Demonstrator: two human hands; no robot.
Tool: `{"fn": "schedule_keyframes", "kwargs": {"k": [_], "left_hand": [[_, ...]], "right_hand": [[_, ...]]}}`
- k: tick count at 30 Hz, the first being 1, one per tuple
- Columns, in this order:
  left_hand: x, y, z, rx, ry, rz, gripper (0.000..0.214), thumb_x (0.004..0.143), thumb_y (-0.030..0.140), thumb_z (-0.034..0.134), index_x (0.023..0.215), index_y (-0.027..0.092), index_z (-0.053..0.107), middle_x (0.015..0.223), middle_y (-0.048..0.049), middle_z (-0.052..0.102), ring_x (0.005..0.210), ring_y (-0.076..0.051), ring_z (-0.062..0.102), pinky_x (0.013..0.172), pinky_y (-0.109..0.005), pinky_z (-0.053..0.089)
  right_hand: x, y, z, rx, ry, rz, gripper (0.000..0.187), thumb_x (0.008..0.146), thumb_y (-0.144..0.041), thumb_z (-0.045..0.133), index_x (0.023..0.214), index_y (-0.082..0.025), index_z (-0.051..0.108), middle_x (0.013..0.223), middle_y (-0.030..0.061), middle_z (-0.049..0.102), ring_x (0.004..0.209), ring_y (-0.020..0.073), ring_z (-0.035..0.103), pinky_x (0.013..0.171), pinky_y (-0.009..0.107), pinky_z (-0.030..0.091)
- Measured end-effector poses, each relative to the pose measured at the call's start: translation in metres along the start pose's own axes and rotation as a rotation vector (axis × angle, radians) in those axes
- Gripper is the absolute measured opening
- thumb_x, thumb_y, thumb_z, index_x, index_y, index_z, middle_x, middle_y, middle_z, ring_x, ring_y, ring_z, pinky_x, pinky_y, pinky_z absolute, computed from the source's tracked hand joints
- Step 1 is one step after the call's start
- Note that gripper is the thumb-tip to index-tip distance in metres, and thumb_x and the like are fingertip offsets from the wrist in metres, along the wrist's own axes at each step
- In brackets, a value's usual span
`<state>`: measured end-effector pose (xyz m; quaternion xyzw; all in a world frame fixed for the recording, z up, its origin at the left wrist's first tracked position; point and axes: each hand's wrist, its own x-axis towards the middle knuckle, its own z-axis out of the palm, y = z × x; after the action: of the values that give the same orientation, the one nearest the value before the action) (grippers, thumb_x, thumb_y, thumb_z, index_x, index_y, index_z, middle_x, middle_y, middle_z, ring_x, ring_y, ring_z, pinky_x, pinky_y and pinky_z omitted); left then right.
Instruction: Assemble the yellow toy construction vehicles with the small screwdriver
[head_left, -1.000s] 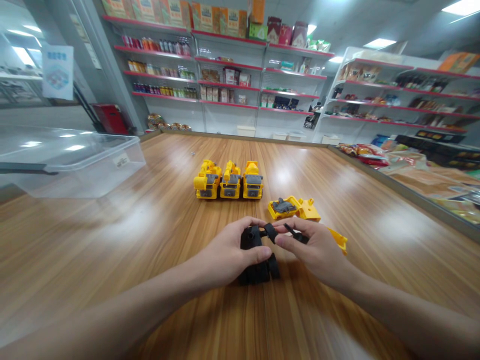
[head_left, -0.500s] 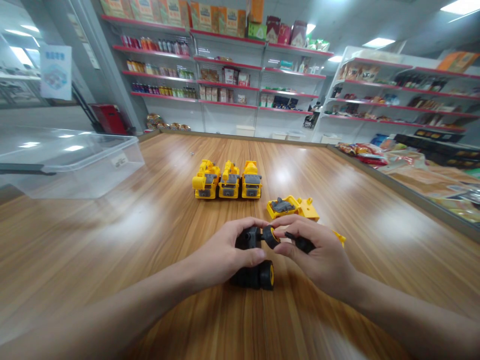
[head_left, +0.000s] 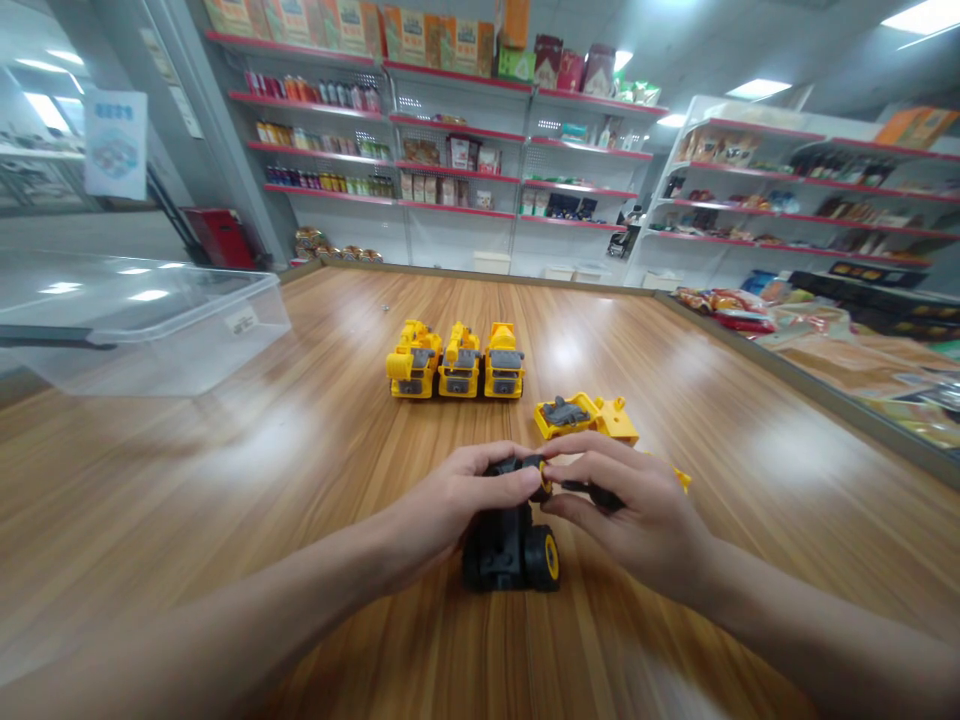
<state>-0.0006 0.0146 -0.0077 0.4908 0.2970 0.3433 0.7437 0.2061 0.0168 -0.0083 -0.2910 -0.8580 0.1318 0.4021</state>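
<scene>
My left hand (head_left: 480,492) is closed around a black toy truck chassis (head_left: 504,552), its thumb against a small black wheel (head_left: 538,482) with a yellow hub. The fingertips of my right hand (head_left: 611,485) pinch that wheel from the right side, and it sits against the chassis. A dark piece with a narrow end (head_left: 600,494) is tucked in my right hand; the fingers partly hide it and I cannot make out its kind. Nearest me, another black wheel (head_left: 551,558) with a yellow hub sits on the chassis.
Three yellow toy trucks (head_left: 459,365) stand in a row beyond my hands. A yellow tray-like part (head_left: 547,424) with grey pieces and a yellow cab part (head_left: 616,420) lie to their right. A clear plastic bin (head_left: 187,350) stands at left; snack packets (head_left: 739,305) lie at right.
The small wheel has moved left, closer against the chassis. My left thumb has shifted up onto it, and the chassis has turned slightly, showing more of its near end.
</scene>
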Motion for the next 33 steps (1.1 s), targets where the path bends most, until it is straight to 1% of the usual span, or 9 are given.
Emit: {"fn": "schedule_keyframes", "kwargs": {"k": [3, 5, 6, 9, 11, 16, 18, 23, 33], "left_hand": [[0.002, -0.002, -0.001, 0.118, 0.067, -0.006, 0.027, 0.086, 0.040, 0.063, 0.095, 0.014, 0.062, 0.088, -0.0044, 0.058, 0.082, -0.018, 0.053, 0.071, -0.029, 0.038], [0.003, -0.002, -0.003, 0.179, 0.115, 0.001, 0.028, 0.086, 0.041, 0.063, 0.092, 0.014, 0.062, 0.085, -0.0038, 0.057, 0.079, -0.017, 0.051, 0.068, -0.028, 0.036], [0.003, -0.001, -0.004, 0.197, 0.129, 0.011, 0.028, 0.086, 0.041, 0.063, 0.092, 0.013, 0.062, 0.084, -0.0031, 0.056, 0.077, -0.016, 0.050, 0.067, -0.027, 0.035], [0.002, 0.000, -0.006, 0.234, 0.130, 0.025, 0.028, 0.086, 0.040, 0.063, 0.092, 0.013, 0.063, 0.079, -0.0007, 0.053, 0.072, -0.013, 0.046, 0.063, -0.026, 0.032], [0.002, 0.000, -0.006, 0.254, 0.106, 0.019, 0.027, 0.086, 0.040, 0.063, 0.092, 0.013, 0.063, 0.077, 0.0000, 0.053, 0.069, -0.012, 0.045, 0.061, -0.025, 0.031], [0.001, -0.004, -0.005, 0.287, 0.044, 0.010, 0.028, 0.085, 0.040, 0.064, 0.091, 0.013, 0.064, 0.080, -0.0019, 0.056, 0.072, -0.014, 0.047, 0.064, -0.026, 0.032], [0.001, -0.006, -0.005, 0.251, 0.041, -0.020, 0.028, 0.085, 0.040, 0.064, 0.092, 0.013, 0.063, 0.081, -0.0027, 0.057, 0.073, -0.014, 0.047, 0.065, -0.027, 0.033], [0.002, -0.006, -0.004, 0.134, 0.047, -0.072, 0.032, 0.086, 0.043, 0.060, 0.091, 0.011, 0.061, 0.076, -0.0014, 0.050, 0.066, -0.012, 0.041, 0.059, -0.026, 0.028], [0.002, -0.009, -0.005, 0.267, 0.042, -0.069, 0.033, 0.086, 0.045, 0.060, 0.088, 0.012, 0.061, 0.076, -0.0002, 0.051, 0.069, -0.012, 0.043, 0.061, -0.025, 0.030]], "right_hand": [[0.001, 0.000, -0.001, -0.042, -0.056, -0.002, 0.014, 0.087, -0.024, 0.069, 0.100, -0.020, 0.066, 0.103, 0.0067, 0.066, 0.093, 0.0182, 0.063, 0.081, 0.032, 0.050], [0.002, -0.002, -0.004, -0.079, -0.072, 0.049, 0.009, 0.090, -0.027, 0.064, 0.093, -0.018, 0.066, 0.092, 0.0052, 0.064, 0.083, 0.0170, 0.060, 0.074, 0.031, 0.048], [0.002, -0.003, -0.006, -0.106, -0.079, 0.084, 0.012, 0.093, -0.027, 0.059, 0.089, -0.018, 0.064, 0.086, 0.0041, 0.062, 0.078, 0.0162, 0.058, 0.070, 0.031, 0.045], [0.002, -0.007, -0.011, -0.167, -0.129, 0.173, 0.023, 0.099, -0.024, 0.044, 0.086, -0.018, 0.061, 0.077, 0.0024, 0.058, 0.072, 0.0156, 0.054, 0.066, 0.031, 0.040], [0.002, -0.011, -0.013, -0.172, -0.192, 0.194, 0.023, 0.099, -0.022, 0.039, 0.088, -0.017, 0.059, 0.077, 0.0022, 0.058, 0.073, 0.0157, 0.053, 0.066, 0.031, 0.038], [0.000, -0.016, -0.010, -0.170, -0.302, 0.180, 0.021, 0.095, -0.021, 0.045, 0.077, -0.017, 0.054, 0.072, 0.0004, 0.053, 0.066, 0.0134, 0.049, 0.060, 0.029, 0.035], [-0.002, -0.015, -0.009, -0.150, -0.287, 0.164, 0.019, 0.094, -0.021, 0.047, 0.077, -0.017, 0.056, 0.070, 0.0001, 0.052, 0.065, 0.0129, 0.049, 0.059, 0.028, 0.034], [-0.003, -0.011, -0.011, -0.102, -0.215, 0.120, 0.013, 0.090, -0.018, 0.053, 0.084, -0.015, 0.064, 0.072, 0.0016, 0.055, 0.066, 0.0137, 0.051, 0.060, 0.028, 0.035], [-0.004, -0.013, -0.013, -0.216, -0.283, 0.064, 0.018, 0.092, -0.019, 0.051, 0.092, -0.016, 0.069, 0.074, 0.0032, 0.056, 0.066, 0.0154, 0.051, 0.060, 0.030, 0.033]]}}
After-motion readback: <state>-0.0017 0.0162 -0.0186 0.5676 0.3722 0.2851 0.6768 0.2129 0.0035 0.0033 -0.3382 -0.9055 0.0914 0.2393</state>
